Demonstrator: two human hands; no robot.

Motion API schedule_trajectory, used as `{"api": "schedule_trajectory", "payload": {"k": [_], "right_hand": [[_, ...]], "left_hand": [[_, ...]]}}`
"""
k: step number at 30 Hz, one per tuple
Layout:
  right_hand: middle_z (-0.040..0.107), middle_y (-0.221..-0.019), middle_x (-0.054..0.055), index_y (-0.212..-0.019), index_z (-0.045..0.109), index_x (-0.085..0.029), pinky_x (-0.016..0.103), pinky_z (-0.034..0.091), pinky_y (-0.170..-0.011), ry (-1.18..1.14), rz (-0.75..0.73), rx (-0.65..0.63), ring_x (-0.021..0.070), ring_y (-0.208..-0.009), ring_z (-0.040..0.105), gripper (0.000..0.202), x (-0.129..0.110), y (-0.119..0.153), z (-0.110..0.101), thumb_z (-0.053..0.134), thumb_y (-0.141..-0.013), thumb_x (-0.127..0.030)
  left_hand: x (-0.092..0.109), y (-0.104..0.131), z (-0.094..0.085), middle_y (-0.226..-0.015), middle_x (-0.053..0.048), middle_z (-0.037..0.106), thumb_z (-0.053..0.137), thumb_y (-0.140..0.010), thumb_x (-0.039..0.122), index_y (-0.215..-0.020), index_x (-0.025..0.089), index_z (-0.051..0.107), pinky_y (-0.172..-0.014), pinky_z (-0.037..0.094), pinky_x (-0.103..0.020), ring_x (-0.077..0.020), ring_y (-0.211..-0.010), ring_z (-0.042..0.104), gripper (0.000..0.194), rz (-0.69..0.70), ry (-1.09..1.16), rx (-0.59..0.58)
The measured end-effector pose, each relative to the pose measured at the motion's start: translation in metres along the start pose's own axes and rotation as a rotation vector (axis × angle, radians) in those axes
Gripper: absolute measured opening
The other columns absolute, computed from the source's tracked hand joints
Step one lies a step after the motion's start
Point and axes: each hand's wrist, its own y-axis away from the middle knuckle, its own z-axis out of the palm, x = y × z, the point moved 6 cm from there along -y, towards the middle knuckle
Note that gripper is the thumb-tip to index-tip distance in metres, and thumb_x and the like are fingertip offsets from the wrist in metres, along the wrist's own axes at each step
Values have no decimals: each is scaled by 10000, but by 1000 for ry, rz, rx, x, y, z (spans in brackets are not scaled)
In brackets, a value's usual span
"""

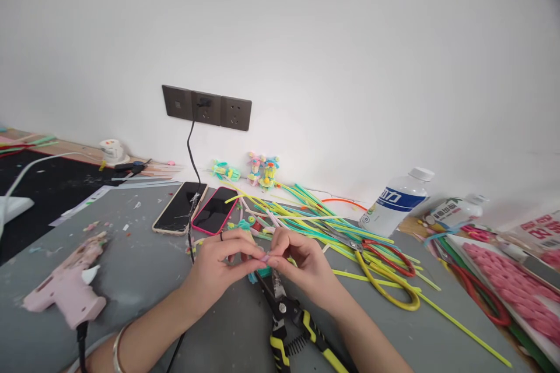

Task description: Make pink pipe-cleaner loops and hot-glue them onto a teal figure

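head view: your left hand (219, 262) and right hand (308, 265) meet around the middle of the grey surface (146, 268), thumbs and forefingers pinching what looks like a small pink-lilac piece (265, 258), mostly covered by your fingertips. right under them lie the pliers (282, 307), handles spread towards the near edge, with a teal fuzzy bit (263, 271) by their tips. beyond your hands, fuzzy sticks (301, 220) sprawl in a loose heap across the far side and down to the right; scissors (362, 265) lie over them, crowding your right side. a bottle (396, 201) stands near the far right corner. two phones (215, 210) lie towards the far left, a black cord (190, 145) running down past them. the glue gun (65, 294) rests near the left edge, well apart from your left hand; grey surface shows between it and your forearm, your widest room.
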Motion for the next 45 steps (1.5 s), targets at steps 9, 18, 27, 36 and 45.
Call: {"api": "schedule_trajectory", "payload": {"k": [9, 18, 27, 36, 45], "right_hand": [[519, -772, 2, -782, 563, -203, 275, 348, -621, 21, 121, -98, 142, -671, 423, 278, 0, 2, 2, 671, -906, -428], [528, -758, 1, -800, 572, -199, 271, 368, -639, 169, -21, -72, 147, -694, 455, 252, -8, 2, 1, 611, -953, -396], [456, -654, -26, -882, 606, -202, 258, 334, -521, 163, 10, 392, 130, -564, 410, 330, 5, -4, -61, 580, -919, -529], [623, -823, 52, -862, 645, -208, 314, 428, -659, 767, -10, 101, 200, -736, 556, 148, 19, -9, -56, 596, -917, -337], [648, -768, 41, -850, 656, -205, 315, 436, -671, 928, 26, 67, 201, -724, 591, 123, 41, -10, -57, 595, -924, -282]], "left_hand": [[0, 1, -2, -753, -22, 708, 719, -863, 161, -837, 187, 754, -568, 478, -197, -115, -628, 623, 51, 83, -62, -22], [2, -4, -3, -773, -21, 705, 680, -894, 172, -831, 184, 723, -677, 516, -206, -127, -716, 659, 78, 58, -81, -71], [-29, -17, -35, -852, -29, 709, 646, -885, 273, -848, 190, 686, -663, 533, -232, -159, -759, 654, 99, -219, -102, 69], [-41, -17, -27, -869, -18, 717, 604, -884, 260, -846, 197, 681, -643, 498, -232, -158, -765, 649, 107, -257, -203, -67], [-33, -17, -20, -806, -24, 711, 607, -889, 359, -856, 195, 685, -592, 486, -216, -147, -696, 633, 184, -261, -161, -72]]}}
